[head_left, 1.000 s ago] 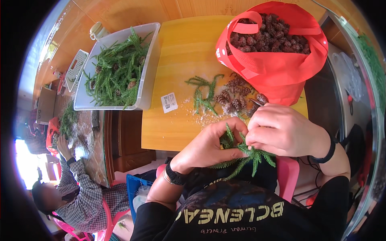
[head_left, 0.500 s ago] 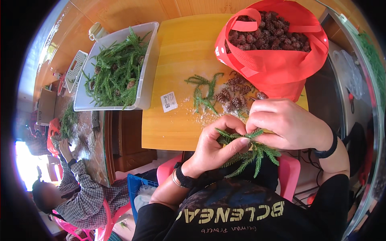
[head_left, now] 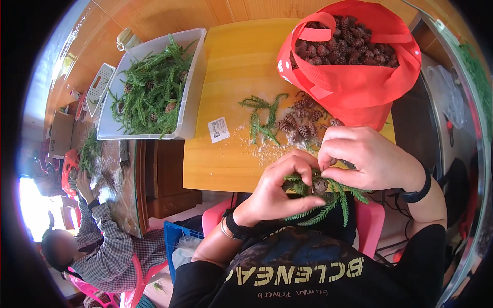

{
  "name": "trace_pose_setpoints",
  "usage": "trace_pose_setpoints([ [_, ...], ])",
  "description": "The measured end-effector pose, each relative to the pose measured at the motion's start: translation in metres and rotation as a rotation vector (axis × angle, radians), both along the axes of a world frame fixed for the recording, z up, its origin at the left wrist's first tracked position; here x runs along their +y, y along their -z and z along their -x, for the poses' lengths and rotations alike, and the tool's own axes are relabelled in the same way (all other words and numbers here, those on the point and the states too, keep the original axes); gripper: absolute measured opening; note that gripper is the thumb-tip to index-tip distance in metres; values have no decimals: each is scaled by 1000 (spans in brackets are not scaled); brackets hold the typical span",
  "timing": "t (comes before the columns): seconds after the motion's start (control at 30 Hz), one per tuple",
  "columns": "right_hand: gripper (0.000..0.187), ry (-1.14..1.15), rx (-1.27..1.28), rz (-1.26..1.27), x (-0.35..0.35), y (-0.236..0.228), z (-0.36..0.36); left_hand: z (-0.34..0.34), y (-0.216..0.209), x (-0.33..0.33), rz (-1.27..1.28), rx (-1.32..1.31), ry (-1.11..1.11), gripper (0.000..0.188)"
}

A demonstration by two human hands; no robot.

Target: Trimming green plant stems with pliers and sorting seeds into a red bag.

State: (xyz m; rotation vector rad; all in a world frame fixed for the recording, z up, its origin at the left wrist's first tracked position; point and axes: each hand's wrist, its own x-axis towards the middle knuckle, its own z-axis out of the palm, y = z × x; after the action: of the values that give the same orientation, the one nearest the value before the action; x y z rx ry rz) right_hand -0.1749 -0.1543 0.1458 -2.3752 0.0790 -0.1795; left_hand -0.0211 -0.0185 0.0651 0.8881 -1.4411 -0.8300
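Note:
Over the table's near edge, in front of my chest, is a green pine sprig (head_left: 341, 197) with a brown pinecone (head_left: 319, 186) at its middle. My left hand (head_left: 277, 190) curves round the sprig's left side, index finger bent above the cone and thumb below it. From the right, my right hand (head_left: 367, 159) pinches the sprig just above the cone; its fingertips partly hide what they grip. Beyond my hands lie several loose pinecones (head_left: 304, 132) and a bare green sprig (head_left: 263, 115) amid white crumbs on the yellow table (head_left: 226, 77).
A red bag (head_left: 349, 87) full of pinecones stands at the back right. At the back left, a clear plastic tub (head_left: 187, 115) holds green sprigs with cones. A white label (head_left: 218, 130) lies between them. Another person (head_left: 108, 246) works at a side table, lower left.
My left thumb has moved down and away from my index finger, so the pinecone in the sprig now shows. The right hand stays at the sprig's top, its fingers slightly shifted.

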Motion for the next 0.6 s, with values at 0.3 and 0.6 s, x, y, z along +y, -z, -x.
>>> trace_pose_setpoints([
  [0.3,14,73,-64,247,12,-2,-1,4,-3,4,91,-243,-311,22],
  [0.6,27,30,-226,338,7,-8,0,-5,-3,5,-264,112,-196,21],
])
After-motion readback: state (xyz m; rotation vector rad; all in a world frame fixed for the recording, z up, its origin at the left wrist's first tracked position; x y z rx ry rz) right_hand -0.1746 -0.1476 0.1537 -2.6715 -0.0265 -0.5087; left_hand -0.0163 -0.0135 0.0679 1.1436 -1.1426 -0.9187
